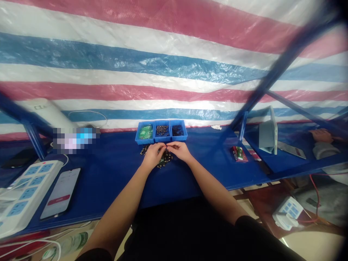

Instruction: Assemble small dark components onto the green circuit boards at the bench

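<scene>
My left hand [154,156] and my right hand [179,150] meet fingertip to fingertip over the blue table [174,183]. Both are closed in a pinch; whatever they hold is too small to make out. Under and around them lies a loose pile of small metal and dark parts [165,159], partly covered by my left hand. Just behind stand three blue bins in a row: the left bin [140,141] has green pieces that look like circuit boards, the middle bin [162,139] small metal parts, the right bin [179,138] small black parts.
At the left are a phone [61,194] and a white power strip [34,188]. A red and green box [239,154] lies right, near a blue frame post [243,127] and a white tablet-like stand [268,134]. Another person's hand [321,135] shows at far right. A striped sheet hangs behind.
</scene>
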### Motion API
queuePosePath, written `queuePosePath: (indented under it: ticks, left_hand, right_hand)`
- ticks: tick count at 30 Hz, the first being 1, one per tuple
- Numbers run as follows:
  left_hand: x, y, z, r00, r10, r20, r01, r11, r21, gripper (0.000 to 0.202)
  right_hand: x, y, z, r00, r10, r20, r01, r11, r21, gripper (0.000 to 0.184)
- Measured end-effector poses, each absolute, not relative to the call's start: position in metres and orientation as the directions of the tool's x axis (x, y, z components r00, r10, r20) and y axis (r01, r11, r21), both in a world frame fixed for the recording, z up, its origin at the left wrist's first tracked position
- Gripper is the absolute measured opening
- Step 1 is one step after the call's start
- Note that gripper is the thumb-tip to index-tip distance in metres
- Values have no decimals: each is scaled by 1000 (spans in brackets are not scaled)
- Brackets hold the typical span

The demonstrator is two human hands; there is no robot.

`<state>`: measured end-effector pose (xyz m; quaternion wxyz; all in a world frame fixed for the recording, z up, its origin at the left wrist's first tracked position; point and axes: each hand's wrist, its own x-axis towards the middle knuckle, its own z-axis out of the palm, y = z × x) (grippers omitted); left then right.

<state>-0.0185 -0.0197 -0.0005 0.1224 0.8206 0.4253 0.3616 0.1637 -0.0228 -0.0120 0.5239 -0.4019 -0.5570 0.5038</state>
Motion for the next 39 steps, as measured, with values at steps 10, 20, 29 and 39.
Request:
queuePosePath:
  ticks: [10,20,29,39]
  left_hand:
    - [-20,-18,3,426,786,447,637,-612,469,24]
    - [-19,-17,-2,405,773,489,646,-620,445,23]
    - [-22,-15,-4,420,774,474,645,-622,443,25]
    - [-19,-20,-2,373,793,481,640,-595,486,25]
  right_hand:
    - [159,-18,-15,-132,972,193,-128,176,-976,32]
    - [160,-18,-7,-102,982,156,-103,145,-984,34]
    - [160,-19,-11,-164,974,159,-110,142,-984,38]
    - [161,-20,-12,-128,967,219,-98,207,-973,33]
